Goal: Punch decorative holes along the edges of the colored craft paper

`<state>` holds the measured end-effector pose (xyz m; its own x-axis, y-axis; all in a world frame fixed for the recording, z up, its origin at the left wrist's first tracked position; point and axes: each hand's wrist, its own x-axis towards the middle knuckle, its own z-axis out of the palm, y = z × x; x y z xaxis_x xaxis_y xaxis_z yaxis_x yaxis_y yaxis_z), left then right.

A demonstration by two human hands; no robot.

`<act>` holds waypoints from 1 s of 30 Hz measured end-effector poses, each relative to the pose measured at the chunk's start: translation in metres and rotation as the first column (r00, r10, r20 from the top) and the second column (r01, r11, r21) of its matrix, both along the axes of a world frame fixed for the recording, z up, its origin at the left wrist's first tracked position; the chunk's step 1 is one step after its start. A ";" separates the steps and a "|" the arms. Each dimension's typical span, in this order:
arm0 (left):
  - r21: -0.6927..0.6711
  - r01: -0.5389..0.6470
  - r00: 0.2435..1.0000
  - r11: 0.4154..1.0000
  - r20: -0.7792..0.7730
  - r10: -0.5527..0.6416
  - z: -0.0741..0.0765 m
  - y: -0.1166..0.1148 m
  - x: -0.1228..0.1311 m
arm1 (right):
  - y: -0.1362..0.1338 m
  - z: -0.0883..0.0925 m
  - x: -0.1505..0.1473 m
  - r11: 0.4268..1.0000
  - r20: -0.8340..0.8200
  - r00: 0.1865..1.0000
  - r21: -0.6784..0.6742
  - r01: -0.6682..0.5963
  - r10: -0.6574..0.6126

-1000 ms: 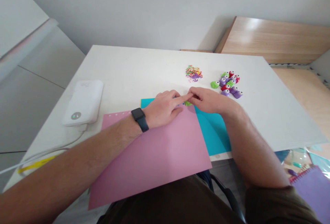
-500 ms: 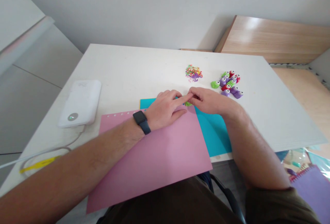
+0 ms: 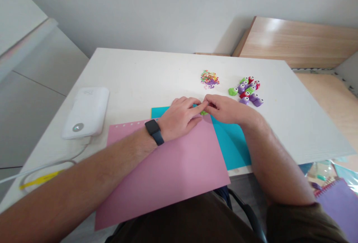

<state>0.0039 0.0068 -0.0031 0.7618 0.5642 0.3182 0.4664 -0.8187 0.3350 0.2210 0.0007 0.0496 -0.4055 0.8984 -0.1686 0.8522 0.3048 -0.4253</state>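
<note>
A pink sheet of paper (image 3: 179, 168) with a row of small punched holes along its far edge lies over a blue sheet (image 3: 233, 146). At its far right corner is a green craft punch (image 3: 204, 113), mostly covered by my fingers. My right hand (image 3: 223, 108) is closed around this punch, pressing from above. My left hand (image 3: 183, 118), a dark watch on its wrist, rests on the pink sheet with fingers apart, its index fingertip meeting the right fingers at the punch.
Several red, green and purple craft punches (image 3: 248, 91) stand in a group at the right. Left of them lies a heap of tiny coloured paper shapes (image 3: 209, 79). A white power bank (image 3: 87, 110) with a cable sits at the left; a purple spiral notebook (image 3: 339, 205) is lower right.
Hands, punch and pink sheet keep almost the same places. The view has shifted very slightly.
</note>
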 end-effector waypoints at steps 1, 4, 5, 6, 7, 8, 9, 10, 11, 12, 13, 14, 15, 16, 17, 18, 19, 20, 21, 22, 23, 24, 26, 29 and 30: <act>0.002 -0.002 1.000 1.000 0.000 0.002 0.000 0.000 0.000 | 0.000 0.000 0.000 1.000 0.004 1.000 0.000 0.000 0.000; 0.006 -0.012 1.000 1.000 -0.002 0.012 0.000 0.000 0.001 | -0.001 0.002 -0.001 1.000 0.021 1.000 -0.006 -0.002 0.002; 0.009 -0.014 1.000 1.000 -0.002 0.014 0.000 0.000 0.001 | -0.001 0.002 -0.002 1.000 0.025 1.000 -0.008 -0.001 0.001; 0.011 -0.015 1.000 1.000 -0.004 0.015 0.000 0.000 0.001 | -0.001 0.002 -0.002 1.000 0.028 1.000 -0.009 0.000 0.000; 0.012 -0.014 1.000 1.000 -0.005 0.014 0.000 0.000 0.001 | -0.001 0.002 -0.002 1.000 0.030 1.000 -0.009 0.001 -0.001; 0.012 -0.012 1.000 1.000 -0.007 0.012 0.001 0.000 0.001 | 0.000 0.002 -0.001 1.000 0.032 1.000 -0.007 0.001 0.000; 0.011 -0.010 1.000 1.000 -0.010 0.010 0.001 0.000 0.001 | 0.000 0.002 -0.001 1.000 0.032 0.999 -0.003 -0.001 0.001; 0.010 -0.010 1.000 1.000 -0.014 0.010 0.001 0.000 0.000 | 0.000 0.002 -0.001 1.000 0.032 0.999 0.000 -0.004 0.004; 0.008 -0.011 1.000 1.000 -0.018 0.011 0.002 -0.001 0.000 | -0.001 0.001 -0.001 1.000 0.032 0.999 0.000 -0.006 0.006; 0.006 -0.013 1.000 1.000 -0.023 0.014 0.002 -0.001 0.000 | -0.001 0.001 -0.001 1.000 0.030 1.000 -0.001 -0.006 0.006; 0.005 -0.016 0.999 1.000 -0.028 0.016 0.002 -0.001 0.000 | -0.001 0.001 -0.001 1.000 0.029 1.000 -0.003 -0.006 0.006; 0.005 -0.019 0.999 1.000 -0.033 0.019 0.003 -0.001 0.001 | 0.000 0.001 -0.001 1.000 0.028 1.000 -0.005 -0.006 0.006; 0.007 -0.021 0.999 1.000 -0.039 0.022 0.003 -0.001 0.001 | 0.000 0.001 -0.001 1.000 0.028 1.000 -0.008 -0.007 0.008; 0.009 -0.021 0.999 1.000 -0.044 0.022 0.003 -0.002 0.001 | 0.000 0.001 0.000 1.000 0.027 1.000 -0.009 -0.009 0.009; 0.011 -0.021 0.999 1.000 -0.050 0.022 0.003 -0.002 0.001 | 0.000 0.001 0.000 1.000 0.025 1.000 -0.008 -0.011 0.011; 0.011 -0.020 0.998 1.000 -0.055 0.020 0.003 -0.002 0.001 | 0.000 0.000 0.000 1.000 0.024 1.000 -0.008 -0.012 0.012; 0.012 -0.019 0.998 1.000 -0.058 0.019 0.003 -0.002 0.001 | 0.001 0.000 0.000 1.000 0.023 1.000 -0.008 -0.012 0.012; 0.012 -0.017 0.998 1.000 -0.062 0.018 0.003 -0.002 0.001 | 0.001 -0.001 0.000 1.000 0.023 1.000 -0.007 -0.011 0.011; 0.011 -0.016 0.998 1.000 -0.065 0.017 0.003 -0.002 0.001 | 0.001 -0.001 0.000 1.000 0.023 1.000 -0.006 -0.011 0.011; 0.011 -0.016 0.998 1.000 -0.067 0.017 0.003 -0.002 0.001 | 0.001 -0.001 0.000 1.000 0.022 1.000 -0.004 -0.013 0.013; 0.012 -0.016 0.997 1.000 -0.069 0.017 0.003 -0.002 0.001 | 0.001 -0.001 0.000 1.000 0.020 1.000 -0.004 -0.016 0.016; 0.012 -0.017 0.997 1.000 -0.071 0.018 0.003 -0.002 0.001 | 0.001 -0.002 0.000 1.000 0.017 1.000 -0.006 -0.021 0.021; 0.013 -0.021 0.997 1.000 -0.075 0.022 0.004 -0.002 0.001 | 0.001 -0.002 0.000 1.000 0.010 1.000 -0.011 -0.027 0.027; 0.019 -0.023 0.997 1.000 -0.079 0.025 0.004 -0.002 0.001 | 0.002 -0.002 0.000 1.000 0.007 1.000 -0.010 -0.020 0.020; 0.022 -0.023 0.996 1.000 -0.081 0.025 0.004 -0.002 0.001 | 0.002 -0.002 0.000 1.000 0.007 1.000 -0.007 -0.016 0.016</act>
<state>0.0052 0.0047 0.0008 0.7722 0.5764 0.2672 0.5109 -0.8134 0.2782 0.2206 0.0022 0.0475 -0.4183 0.8908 -0.1776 0.8502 0.3152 -0.4218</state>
